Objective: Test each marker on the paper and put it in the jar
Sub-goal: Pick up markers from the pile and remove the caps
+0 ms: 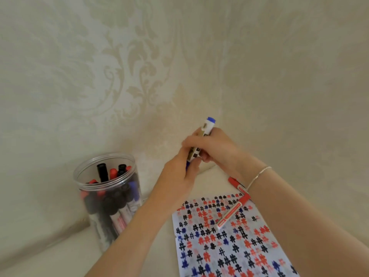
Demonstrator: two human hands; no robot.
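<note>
Above paper (229, 236) edge: hands (199, 154) gripping marker (207, 126).

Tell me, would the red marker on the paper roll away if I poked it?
Probably: the red marker looks round and lies loose on the flat paper. It seems stiff and light, so a sideways poke would likely roll it.

Cream wallpaper (139, 62) with a pale damask leaf pattern rises behind the desk (60, 256), whose surface is smooth cream.
</note>
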